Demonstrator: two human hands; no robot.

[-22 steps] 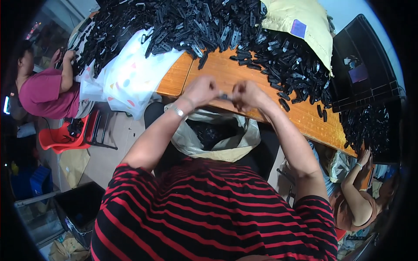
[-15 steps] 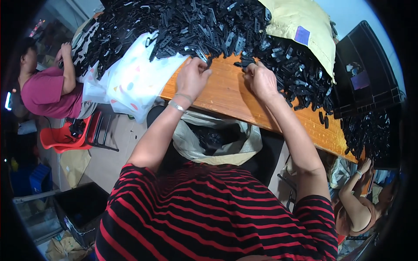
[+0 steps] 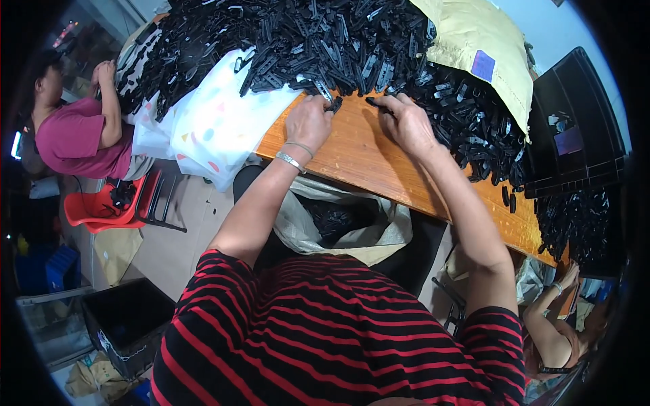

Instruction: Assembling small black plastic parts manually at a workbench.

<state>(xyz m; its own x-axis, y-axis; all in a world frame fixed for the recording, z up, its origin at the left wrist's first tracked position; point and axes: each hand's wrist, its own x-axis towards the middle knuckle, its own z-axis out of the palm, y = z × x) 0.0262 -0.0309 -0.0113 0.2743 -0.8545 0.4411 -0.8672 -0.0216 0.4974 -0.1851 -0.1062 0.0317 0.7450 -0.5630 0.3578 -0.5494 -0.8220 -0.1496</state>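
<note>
A big heap of small, elongated black pieces, some with shiny metal parts, covers the far side of the wooden table. At its near edge, my left hand is closed in a pinch on a small black piece. Across a strip of bare wood, my right hand is also closed, its thumb and forefinger on another slim black piece. Fingertips of both hands are partly hidden, and the exact kind of piece is too small to tell.
An open woven sack with dark contents sits below the table edge. White patterned plastic hangs at the left; a yellowish sack lies on the heap. Black crates stand right. Two people work nearby, left and right.
The view has shifted slightly. At my right fingertips, where a small cluster of black pieces lay, one slim piece now shows. My left hand remains at the heap's edge.
</note>
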